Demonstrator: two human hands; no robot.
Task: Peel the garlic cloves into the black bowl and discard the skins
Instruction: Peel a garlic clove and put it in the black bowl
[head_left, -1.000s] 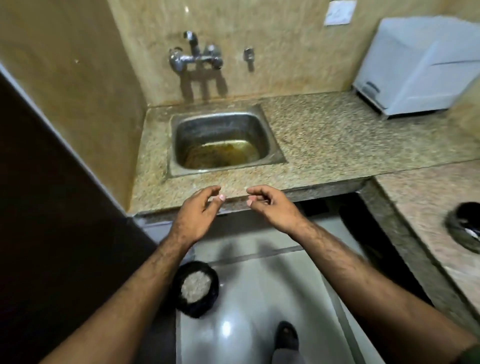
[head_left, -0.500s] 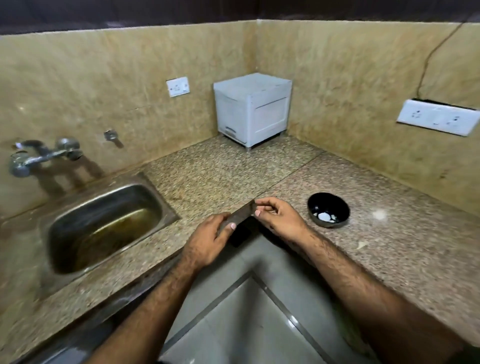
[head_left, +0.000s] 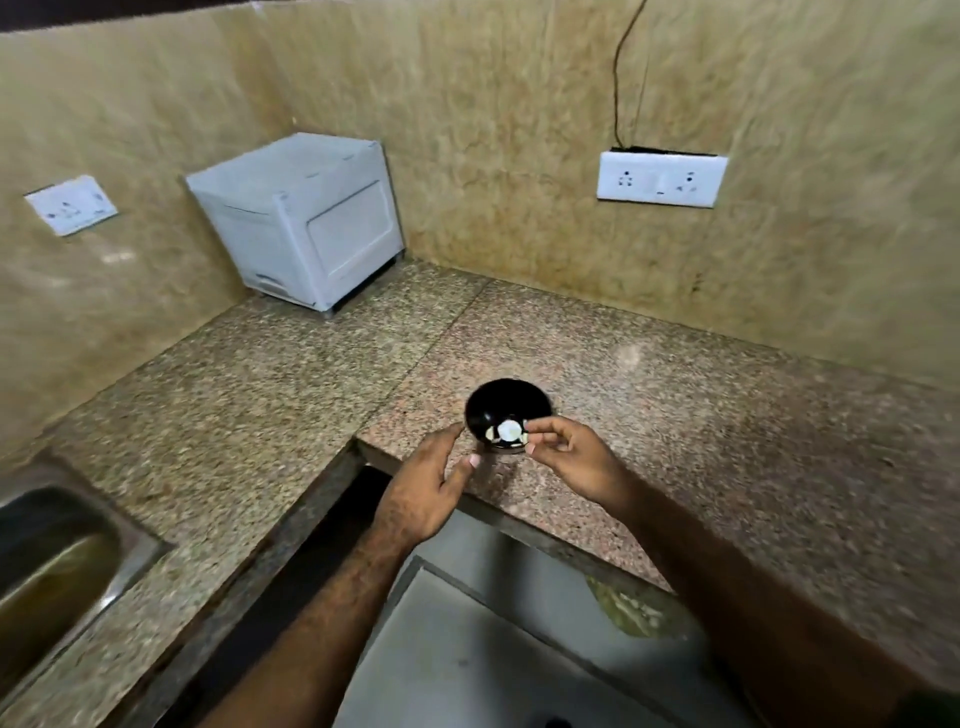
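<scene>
Since half a second ago both hands have come forward from the inner corner of the worktop to the black bowl (head_left: 506, 410), and the view has swung right, so the sink (head_left: 57, 566) now sits at the lower left edge of the frame.

The right hand (head_left: 569, 460), just right of centre, has its thumb and forefinger curled together at the bowl's near rim, pinching a small pale piece that I take for a garlic clove (head_left: 509, 429); whether it is still gripped or already lies in the bowl I cannot tell. The left hand (head_left: 423, 496), just left of centre, is loosely spread with straight fingers and holds nothing, its fingertips close to the bowl's left side.

The bowl stands on the speckled worktop (head_left: 675, 415) near the inner corner edge, with a few pale bits inside near the front.

Further out, a white box-like appliance (head_left: 301, 223) stands in the back corner, upper left. A white socket plate (head_left: 70, 204) is on the left wall, and a wider socket panel (head_left: 661, 178) with a dark cable (head_left: 618, 78) running up is at upper right.
</scene>
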